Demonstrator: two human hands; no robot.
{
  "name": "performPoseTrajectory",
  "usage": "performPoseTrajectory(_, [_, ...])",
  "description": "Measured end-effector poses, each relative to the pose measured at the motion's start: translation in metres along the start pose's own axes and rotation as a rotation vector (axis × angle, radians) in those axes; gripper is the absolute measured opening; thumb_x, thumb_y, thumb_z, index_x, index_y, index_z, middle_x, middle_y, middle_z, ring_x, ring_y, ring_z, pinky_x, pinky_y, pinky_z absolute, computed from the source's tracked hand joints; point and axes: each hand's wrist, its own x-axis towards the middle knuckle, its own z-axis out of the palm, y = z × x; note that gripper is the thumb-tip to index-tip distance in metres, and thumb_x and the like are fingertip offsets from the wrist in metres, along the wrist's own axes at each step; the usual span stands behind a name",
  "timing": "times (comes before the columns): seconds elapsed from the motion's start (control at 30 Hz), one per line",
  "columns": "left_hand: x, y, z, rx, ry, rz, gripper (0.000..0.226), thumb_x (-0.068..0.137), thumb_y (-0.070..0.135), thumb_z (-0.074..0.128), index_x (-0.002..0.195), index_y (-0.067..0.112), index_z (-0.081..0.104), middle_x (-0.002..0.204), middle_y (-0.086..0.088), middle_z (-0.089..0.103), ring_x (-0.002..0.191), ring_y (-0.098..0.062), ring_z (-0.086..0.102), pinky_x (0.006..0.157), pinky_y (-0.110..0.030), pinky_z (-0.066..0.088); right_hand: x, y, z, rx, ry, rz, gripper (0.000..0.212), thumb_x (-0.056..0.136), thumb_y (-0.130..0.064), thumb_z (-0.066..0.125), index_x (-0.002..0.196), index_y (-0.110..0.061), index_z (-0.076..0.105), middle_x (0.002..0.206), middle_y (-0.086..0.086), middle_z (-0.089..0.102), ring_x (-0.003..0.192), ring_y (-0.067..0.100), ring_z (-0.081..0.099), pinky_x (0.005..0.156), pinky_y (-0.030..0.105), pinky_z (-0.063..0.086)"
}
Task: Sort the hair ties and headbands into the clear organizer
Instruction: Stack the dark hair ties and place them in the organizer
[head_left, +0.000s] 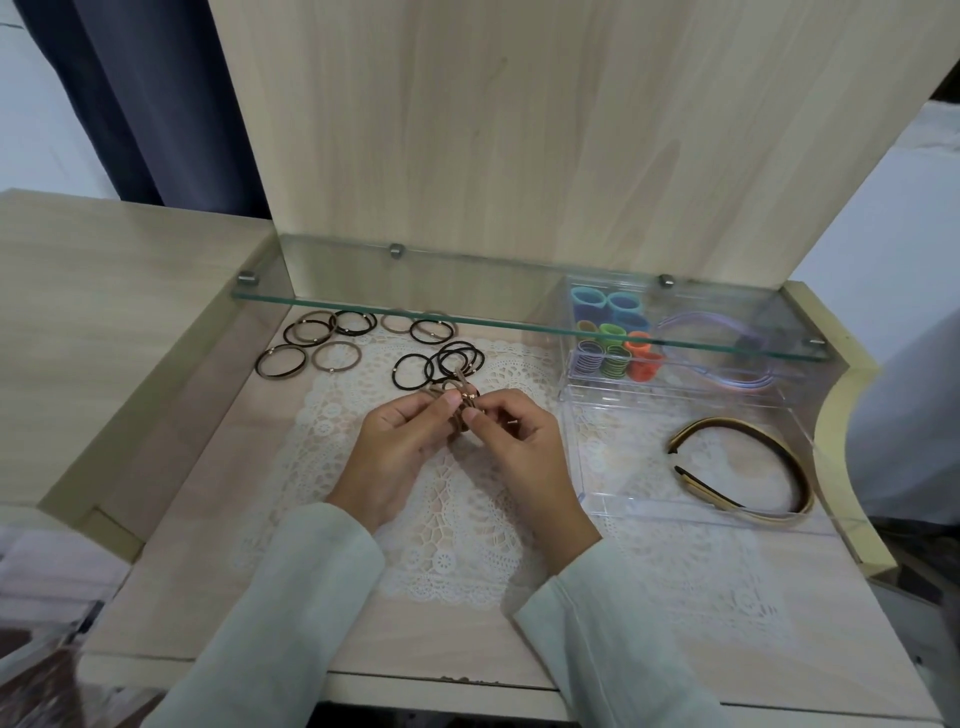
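Over the lace mat (457, 499): fingers (449, 401) of my left hand (397, 441) and right hand (519, 447) pinch bundled tan hair ties (458, 423).
Best to square the loops into one stack before carrying them to the clear organizer (649, 506).

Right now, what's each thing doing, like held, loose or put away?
Left hand, pinching the brown hair ties.
Right hand, pinching the same bunch.
Loose hair ties, lying unsorted on the lace mat.
Colourful hair ties, stacked in the organizer's back part.
Tan headbands, lying in its front compartment.
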Motion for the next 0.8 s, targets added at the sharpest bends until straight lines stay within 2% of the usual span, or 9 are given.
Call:
performPoseTrajectory(0.07, [-0.0001,-0.0002,0.0004,0.007,0.004,-0.002,0.015,0.088,0.013,0.061,0.092,0.001,0.070,0.106,-0.013,0.074,0.098,-0.023,0.071,0.089,-0.030,0.057,-0.0008,-0.0003,-0.0003,0.029,0.009,0.024,0.002,0.084,-0.009,0.070,0.085,-0.010,0.071,0.078,0.009,0.054,0.074,0.020,0.049,0.073,0.037,0.044])
performPoseTrajectory(0.13, [-0.0007,0.0000,0.0008,0.015,0.013,-0.004,0.016,0.087,0.013,0.062,0.094,0.001,0.071,0.103,-0.013,0.074,0.095,-0.021,0.071,0.085,-0.027,0.057,-0.0009,-0.0012,0.0000,0.033,0.021,0.031,0.003,0.085,-0.009,0.070,0.085,-0.011,0.072,0.076,0.004,0.054,0.073,0.018,0.047,0.071,0.032,0.043])
performPoseTrajectory(0.23, [-0.0008,-0.0006,0.0000,0.024,0.021,-0.012,0.022,0.083,0.017,0.065,0.098,0.003,0.072,0.105,-0.014,0.074,0.098,-0.022,0.071,0.089,-0.031,0.056,-0.0003,-0.0027,0.0000,0.049,0.051,0.041,0.003,0.085,-0.007,0.070,0.087,-0.008,0.072,0.073,0.001,0.051,0.070,0.016,0.044,0.068,0.026,0.041])
performPoseTrajectory(0.33, [-0.0011,0.0002,-0.0001,0.022,0.034,-0.034,0.025,0.079,0.020,0.067,0.099,0.007,0.074,0.105,-0.011,0.074,0.100,-0.020,0.070,0.089,-0.031,0.056,-0.0003,-0.0037,-0.0012,0.069,0.094,0.043,0.006,0.086,-0.008,0.069,0.090,-0.003,0.071,0.073,0.008,0.049,0.068,0.015,0.044,0.065,0.021,0.041])
performPoseTrajectory(0.5, [-0.0024,0.0012,-0.0008,0.042,0.010,-0.042,0.030,0.081,0.021,0.065,0.106,0.005,0.072,0.111,-0.010,0.073,0.111,-0.023,0.067,0.097,-0.037,0.051,0.0001,-0.0040,-0.0035,0.098,0.188,0.053,0.004,0.088,-0.013,0.068,0.087,-0.009,0.070,0.074,0.006,0.051,0.070,0.014,0.046,0.068,0.025,0.042])
performPoseTrajectory(0.67, [-0.0029,0.0024,-0.0014,0.002,0.027,-0.036,0.020,0.080,0.020,0.066,0.094,0.011,0.078,0.109,-0.010,0.074,0.107,-0.021,0.069,0.096,-0.035,0.051,0.0011,-0.0021,-0.0046,0.091,0.252,0.046,0.007,0.088,-0.014,0.069,0.088,-0.007,0.070,0.073,0.005,0.049,0.068,0.012,0.044,0.064,0.022,0.041])
performPoseTrajectory(0.8, [-0.0026,0.0009,-0.0020,-0.019,0.028,-0.014,0.018,0.079,0.017,0.066,0.088,0.011,0.080,0.103,-0.011,0.075,0.097,-0.018,0.071,0.088,-0.026,0.055,-0.0002,-0.0005,-0.0021,0.029,0.155,0.002,0.007,0.086,-0.013,0.071,0.090,-0.008,0.072,0.075,0.015,0.052,0.070,0.015,0.046,0.066,0.025,0.042])
